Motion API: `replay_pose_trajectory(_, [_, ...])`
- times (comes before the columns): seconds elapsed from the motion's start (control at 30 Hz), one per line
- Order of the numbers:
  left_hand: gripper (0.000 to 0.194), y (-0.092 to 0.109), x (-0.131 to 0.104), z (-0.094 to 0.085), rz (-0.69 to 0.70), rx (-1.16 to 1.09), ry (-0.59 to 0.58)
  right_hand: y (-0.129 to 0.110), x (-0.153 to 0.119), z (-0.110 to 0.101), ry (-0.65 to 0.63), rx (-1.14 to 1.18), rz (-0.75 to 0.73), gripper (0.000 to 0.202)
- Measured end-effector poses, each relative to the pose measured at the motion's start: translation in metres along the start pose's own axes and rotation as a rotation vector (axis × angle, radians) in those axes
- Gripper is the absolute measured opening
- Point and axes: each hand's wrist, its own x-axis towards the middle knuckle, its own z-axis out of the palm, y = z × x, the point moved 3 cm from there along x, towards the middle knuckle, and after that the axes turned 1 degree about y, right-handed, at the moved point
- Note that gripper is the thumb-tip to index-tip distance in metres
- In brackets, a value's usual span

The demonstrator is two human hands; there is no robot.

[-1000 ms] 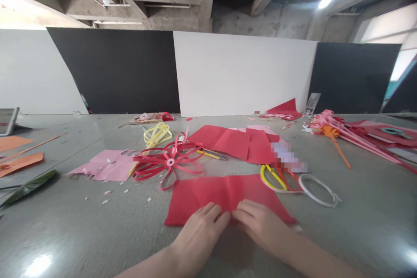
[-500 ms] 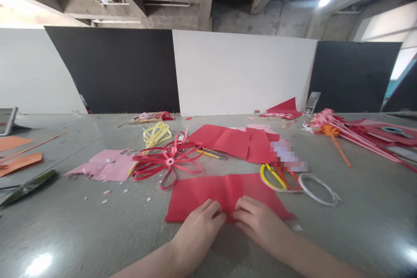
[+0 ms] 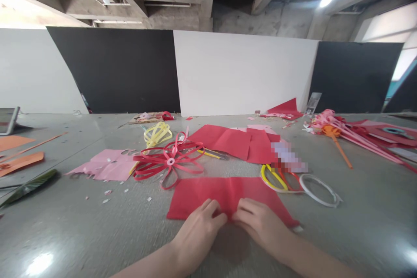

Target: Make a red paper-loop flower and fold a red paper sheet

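Note:
A sheet of red paper [image 3: 208, 189] lies wide in front of me, its near edge folded or rolled over and a crease running down its middle. My left hand [image 3: 203, 221] pinches that near edge just left of the crease, fingers curled. On the other side of the crease, my right hand [image 3: 256, 219] grips the same edge with bent fingers. The fingertips are partly hidden behind the hands. Just beyond the sheet's left part sits a flower shape of looped red strips [image 3: 170, 162] with a pale ring at its centre.
More red sheets [image 3: 228, 141] lie behind, beside a yellow cutter [image 3: 210, 153]. Yellow scissor-like loops [image 3: 276, 178] and a white loop [image 3: 321, 191] are at right. Pink paper [image 3: 110, 165], scraps and a green leaf shape [image 3: 32, 186] lie left; pink and orange strips [image 3: 335, 128] far right.
The red sheet's near edge has shifted slightly at both ends, the right corner dipping a little lower and outward. Both hands keep their hold in nearly the same place.

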Motion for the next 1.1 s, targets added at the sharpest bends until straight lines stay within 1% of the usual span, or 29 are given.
replay_pose_trajectory(0.13, [0.011, 0.0016, 0.0007, -0.0005, 0.038, 0.018, -0.002, -0.0015, -0.0015, -0.0001, 0.039, -0.029, 0.010, 0.015])
replay_pose_trajectory(0.23, [0.009, 0.0020, 0.0016, -0.0006, 0.066, 0.044, -0.010, -0.0001, -0.0019, 0.0006, 0.028, 0.030, 0.034, 0.013])
replay_pose_trajectory(0.33, [0.008, 0.0006, 0.0027, 0.0001, 0.062, 0.045, -0.015, 0.0029, -0.0017, 0.0027, 0.020, 0.031, 0.051, 0.014])
replay_pose_trajectory(0.4, [0.007, 0.0002, 0.0030, 0.0005, 0.066, 0.030, -0.018, 0.0045, -0.0019, 0.0045, 0.027, 0.003, 0.037, 0.014])
replay_pose_trajectory(0.57, [0.009, 0.0014, 0.0018, 0.0000, 0.096, 0.021, -0.009, 0.0058, -0.0040, 0.0070, 0.006, -0.032, -0.064, 0.016])
replay_pose_trajectory(0.73, [0.008, 0.0007, 0.0018, -0.0006, 0.094, 0.011, -0.027, 0.0068, -0.0042, 0.0040, 0.023, -0.021, -0.044, 0.013])
replay_pose_trajectory(0.9, [0.012, -0.0018, 0.0021, 0.0020, 0.035, 0.000, 0.005, 0.0067, -0.0028, 0.0045, 0.041, -0.062, -0.050, 0.013])
replay_pose_trajectory(1.1, [0.007, -0.0028, 0.0050, 0.0028, 0.077, 0.044, -0.010, 0.0074, -0.0016, 0.0074, 0.033, -0.069, -0.037, 0.016])
